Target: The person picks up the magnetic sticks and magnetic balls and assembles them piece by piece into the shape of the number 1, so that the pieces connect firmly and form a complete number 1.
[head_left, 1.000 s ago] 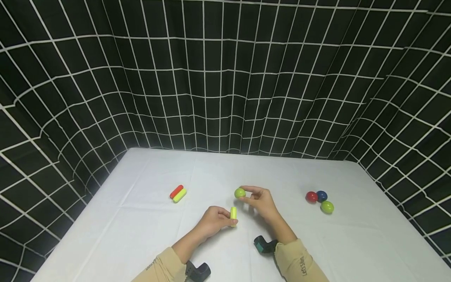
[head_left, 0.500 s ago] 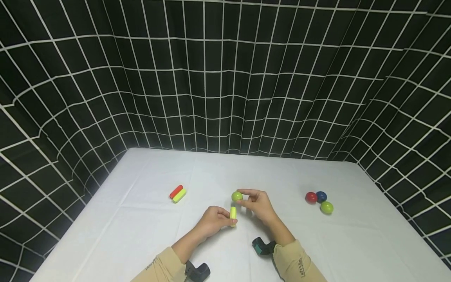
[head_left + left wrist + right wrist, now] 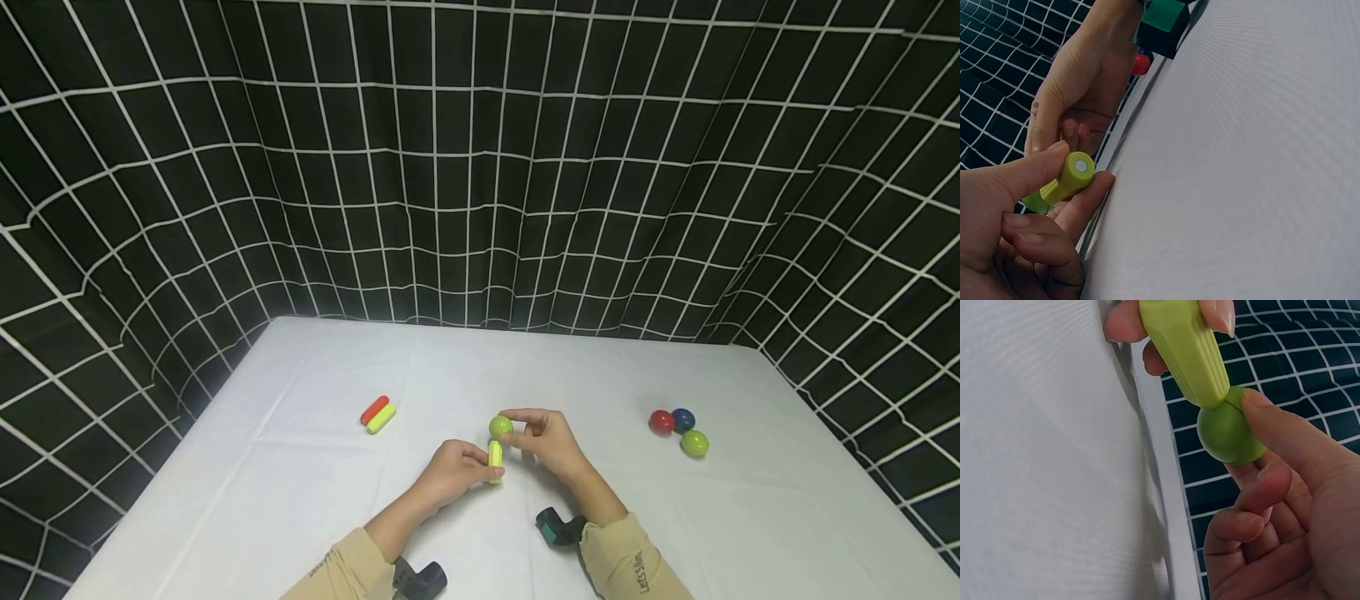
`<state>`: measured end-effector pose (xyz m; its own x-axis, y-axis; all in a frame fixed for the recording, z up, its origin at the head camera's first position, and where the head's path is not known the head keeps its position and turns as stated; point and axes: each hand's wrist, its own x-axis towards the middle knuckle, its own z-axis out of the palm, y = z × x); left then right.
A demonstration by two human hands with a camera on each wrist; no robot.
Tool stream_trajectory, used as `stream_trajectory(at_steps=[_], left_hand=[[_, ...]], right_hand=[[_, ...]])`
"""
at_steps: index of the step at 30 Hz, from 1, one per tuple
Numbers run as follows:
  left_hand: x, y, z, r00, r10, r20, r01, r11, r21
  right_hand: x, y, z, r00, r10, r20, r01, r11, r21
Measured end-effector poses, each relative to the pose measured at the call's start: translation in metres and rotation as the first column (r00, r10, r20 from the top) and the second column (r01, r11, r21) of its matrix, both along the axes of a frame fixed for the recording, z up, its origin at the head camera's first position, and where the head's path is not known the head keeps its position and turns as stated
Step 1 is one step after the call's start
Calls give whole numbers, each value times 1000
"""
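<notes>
My left hand [image 3: 454, 471] pinches a yellow-green ribbed stick [image 3: 495, 457] between thumb and fingers. In the left wrist view the stick [image 3: 1071, 176] shows a pale round disc in its near end. A glossy green ball [image 3: 500, 427] is held by my right hand [image 3: 553, 442] between thumb and fingers, just beyond the stick's far end. From the right wrist, the ribbed stick [image 3: 1188, 353] appears to meet the green ball [image 3: 1229, 432] end-on. Part of the ball is hidden behind my right thumb and fingers.
A red stick [image 3: 374, 409] and another yellow-green stick [image 3: 382, 418] lie side by side at left on the white table [image 3: 300, 500]. At right sit a red ball [image 3: 662, 422], a blue ball [image 3: 683, 419] and another green ball [image 3: 695, 443]. A black gridded curtain [image 3: 480, 183] surrounds the table.
My right hand has brought the green ball left and toward me, up to the far end of the stick. The left hand with the stick has stayed almost still.
</notes>
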<state>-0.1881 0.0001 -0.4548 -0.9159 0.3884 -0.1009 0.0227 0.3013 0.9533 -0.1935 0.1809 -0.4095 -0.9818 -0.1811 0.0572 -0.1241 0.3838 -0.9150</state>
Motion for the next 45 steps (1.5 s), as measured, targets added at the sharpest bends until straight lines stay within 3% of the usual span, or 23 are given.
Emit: stream_trajectory(at_steps=[17, 29, 45], left_hand=[[1, 0, -2, 1000, 1, -12, -1, 1000, 11], [0, 2, -2, 999, 39, -21, -40, 999, -21], [-5, 6, -2, 998, 61, -33, -63, 997, -50]], right_hand=[[2, -1, -3, 999, 37, 28, -37, 999, -13], [-18, 8, -39, 997, 33, 75, -33, 999, -3], [-21, 7, -42, 996, -4, 90, -1, 998, 57]])
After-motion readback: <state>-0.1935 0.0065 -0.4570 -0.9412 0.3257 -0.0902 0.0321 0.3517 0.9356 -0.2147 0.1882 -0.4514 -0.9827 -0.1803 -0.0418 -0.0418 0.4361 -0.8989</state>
